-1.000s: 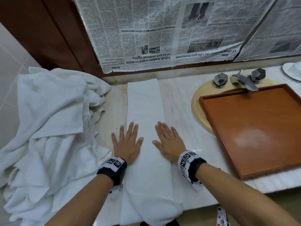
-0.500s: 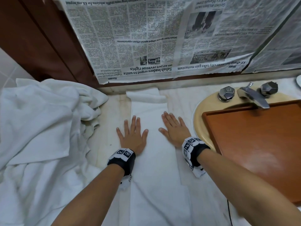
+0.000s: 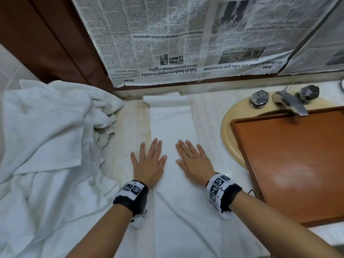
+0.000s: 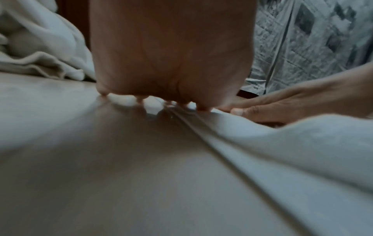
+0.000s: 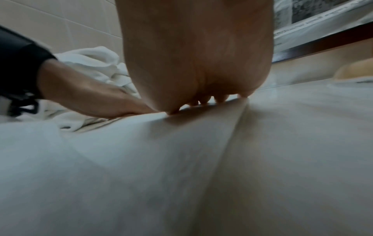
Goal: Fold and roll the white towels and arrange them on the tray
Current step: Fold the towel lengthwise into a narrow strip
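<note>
Far left of the fingers: a pile point(image 3: 46, 146) of loose white towels, heaped and unfolded, likely parked there to wait their turn.

Next, the left hand point(image 3: 149, 164), flat and palm down, fingers point(image 3: 155, 146) straight and slightly spread, clamped on nothing. Lies across the left edge of the strip point(image 3: 173, 127), outer fingers on bare counter point(image 3: 130, 127), inner ones and thumb on cloth. Seemingly pressing that long edge flat so the fold holds.

Between and ahead of the fingertips: the strip itself, one towel folded long and narrow, running from the near counter edge up to the backsplash, its far end slightly curled against the wall. Laid lengthwise toward the body, probably so it can be rolled along its length afterwards. Visible in the left wrist view as stacked layers point(image 4: 232, 143) beside the palm.

Then the right hand point(image 3: 193, 162), also flat, fingers point(image 3: 188, 148) straight and a little apart, gripping nothing, resting on the right half of the strip. Mirrors the left, presumably to smooth both sides evenly and keep the width uniform.

Right of those fingers: a beige sink point(image 3: 226, 142) with the tray point(image 3: 290, 164) set over it, well apart from the hand, holding no rolled towel. Behind it, the tap point(image 3: 290, 101). Above everything, newspaper point(image 3: 186, 43) taped up.

Judged stage: folding done on this towel, smoothing under way, rolling not yet begun.
</note>
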`<state>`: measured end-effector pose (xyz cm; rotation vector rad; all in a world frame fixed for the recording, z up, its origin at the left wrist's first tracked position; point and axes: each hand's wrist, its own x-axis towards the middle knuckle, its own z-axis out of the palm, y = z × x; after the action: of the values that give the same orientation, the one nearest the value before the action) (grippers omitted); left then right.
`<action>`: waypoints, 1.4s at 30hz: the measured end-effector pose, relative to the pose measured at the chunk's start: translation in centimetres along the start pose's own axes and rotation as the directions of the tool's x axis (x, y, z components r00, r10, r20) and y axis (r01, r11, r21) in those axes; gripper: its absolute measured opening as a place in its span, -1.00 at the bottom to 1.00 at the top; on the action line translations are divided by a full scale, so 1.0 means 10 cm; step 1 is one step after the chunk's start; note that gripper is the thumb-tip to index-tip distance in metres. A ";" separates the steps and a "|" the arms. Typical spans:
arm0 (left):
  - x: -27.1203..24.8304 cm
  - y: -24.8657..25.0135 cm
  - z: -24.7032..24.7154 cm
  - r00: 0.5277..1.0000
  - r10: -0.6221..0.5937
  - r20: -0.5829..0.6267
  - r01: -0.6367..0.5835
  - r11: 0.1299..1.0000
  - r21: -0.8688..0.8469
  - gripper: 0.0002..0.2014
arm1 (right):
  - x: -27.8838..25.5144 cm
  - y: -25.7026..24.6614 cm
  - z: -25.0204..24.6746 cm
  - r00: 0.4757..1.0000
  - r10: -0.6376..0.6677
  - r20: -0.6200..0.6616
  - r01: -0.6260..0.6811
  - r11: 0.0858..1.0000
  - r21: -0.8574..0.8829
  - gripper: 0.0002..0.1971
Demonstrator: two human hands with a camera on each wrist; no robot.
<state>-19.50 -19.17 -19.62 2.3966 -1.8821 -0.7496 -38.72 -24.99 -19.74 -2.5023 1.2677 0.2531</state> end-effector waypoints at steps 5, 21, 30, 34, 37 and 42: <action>-0.23 -0.18 0.00 0.997 -0.066 -0.037 0.064 0.996 -0.058 -0.41 | -0.26 0.20 -0.02 0.979 0.201 0.009 -0.201 0.979 0.012 -0.21; -0.38 0.09 0.08 0.999 -0.004 0.048 0.002 0.999 0.043 -0.40 | -0.37 0.16 -0.04 0.975 0.218 0.030 -0.220 0.974 0.063 -0.44; -0.92 0.03 0.23 0.995 0.089 0.041 -0.085 0.994 -0.074 -0.48 | -1.42 0.26 0.14 0.957 0.280 -0.076 -0.235 0.900 0.366 -0.60; -0.95 -0.01 0.31 0.995 0.092 0.023 -0.091 0.995 -0.032 -0.47 | -1.69 0.13 0.20 0.934 0.354 -0.039 -0.324 0.890 0.321 -0.57; -0.95 -0.02 0.31 0.995 0.094 0.024 -0.094 0.995 -0.031 -0.47 | -1.68 0.11 0.25 0.902 0.423 -0.090 -0.339 0.820 0.461 -0.80; -0.97 -0.02 0.26 0.995 0.090 0.036 -0.087 0.994 -0.071 -0.49 | -1.74 0.00 0.18 0.868 0.489 -0.088 -0.306 0.665 0.681 -0.83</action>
<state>-21.88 -9.48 -18.49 2.2582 -1.9280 -0.8461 -48.98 -11.27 -16.16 -1.6665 1.6577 -0.3953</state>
